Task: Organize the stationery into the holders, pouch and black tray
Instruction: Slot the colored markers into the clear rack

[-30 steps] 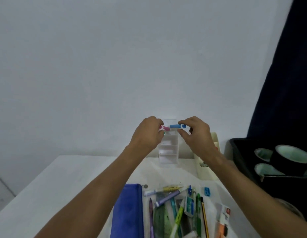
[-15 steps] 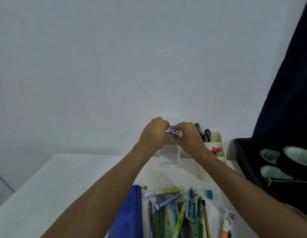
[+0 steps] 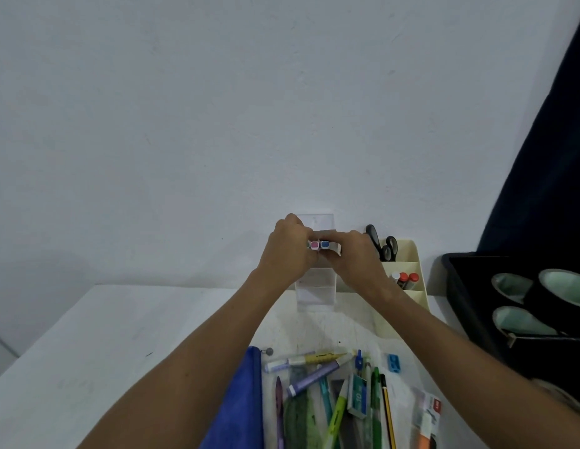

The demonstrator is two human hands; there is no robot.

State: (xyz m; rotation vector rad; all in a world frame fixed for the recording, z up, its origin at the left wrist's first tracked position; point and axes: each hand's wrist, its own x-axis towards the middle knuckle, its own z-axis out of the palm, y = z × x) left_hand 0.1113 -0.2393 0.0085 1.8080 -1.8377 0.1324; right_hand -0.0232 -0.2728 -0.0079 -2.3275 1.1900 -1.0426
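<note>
Both hands were up over the clear plastic tiered holder (image 3: pixel 315 288) at the back of the white bench (image 3: pixel 120 335). Left hand (image 3: pixel 290 251) gripped the pink-capped marker (image 3: pixel 314 245); right hand (image 3: pixel 355 254) gripped the blue-capped marker (image 3: pixel 325 244). Fingers of both were curled round the barrels, so only the two cap ends showed. The caps sat side by side, touching or nearly so, end-on to the camera, just above the holder's upper tiers.

Delta vs 1.0 s ago: the markers were then held roughly end to end, horizontal, with the hands slightly apart. By 0.5 s ago the hands had closed together. Now the two caps were parallel and paired, and the hands met over the holder.

The view also shifted: the cream plastic desk organiser (image 3: pixel 408 254), right of the clear holder, was now fully visible. Black-handled scissors (image 3: pixel 381 243) stood in its back compartment and red-capped tubes (image 3: pixel 407 280) in a front one.

The black tray (image 3: pixel 457 286) at far right held black tape rolls (image 3: pixel 564 290).

The near edge of the bench was unchanged: blue fabric pouch (image 3: pixel 237 406), loose pile of pens and pencils (image 3: pixel 330 384) just right of it, small blue sharpener (image 3: pixel 394 363) beside the pile.
</note>
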